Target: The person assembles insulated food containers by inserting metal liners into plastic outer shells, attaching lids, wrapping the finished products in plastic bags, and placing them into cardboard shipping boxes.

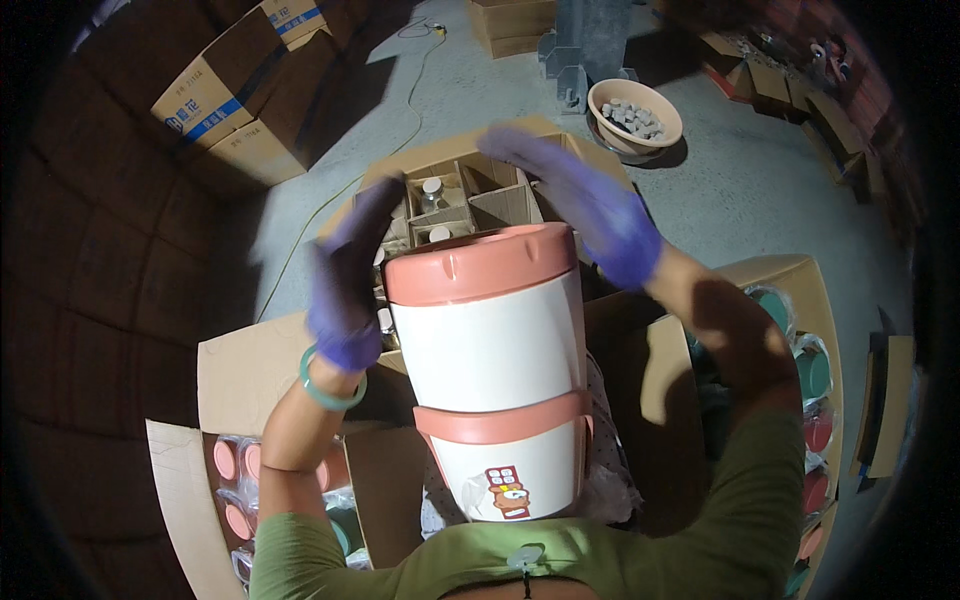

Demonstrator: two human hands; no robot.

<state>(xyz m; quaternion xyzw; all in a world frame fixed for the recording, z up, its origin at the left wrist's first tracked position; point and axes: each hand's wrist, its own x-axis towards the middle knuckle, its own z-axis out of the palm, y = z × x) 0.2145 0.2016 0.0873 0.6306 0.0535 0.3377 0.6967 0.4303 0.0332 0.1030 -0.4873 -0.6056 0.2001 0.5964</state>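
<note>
A white vessel with a wide pink rim [485, 350] stands upright in front of my body, tilted slightly. Below it sits a second white vessel with a pink band [515, 470] and a cartoon sticker. Both hands wear purple gloves. My left hand [350, 270] is beside the pink rim's left side, fingers stretched out and together. My right hand [595, 210] is held out beyond the rim's right side, fingers straight and a little blurred. Neither hand grips anything. Beyond the rim, a divided carton [500, 207] holds bottles with white caps [433, 195]; the vessel hides part of it.
Open cartons flank me: the left one [185, 490] holds plastic-wrapped pink-lidded jars [225, 460], the right one [790, 268] wrapped green and red ones [814, 372]. A basin of grey pieces [677, 125] stands at far right. Cartons [215, 110] stand left; a cable [415, 95] crosses the floor.
</note>
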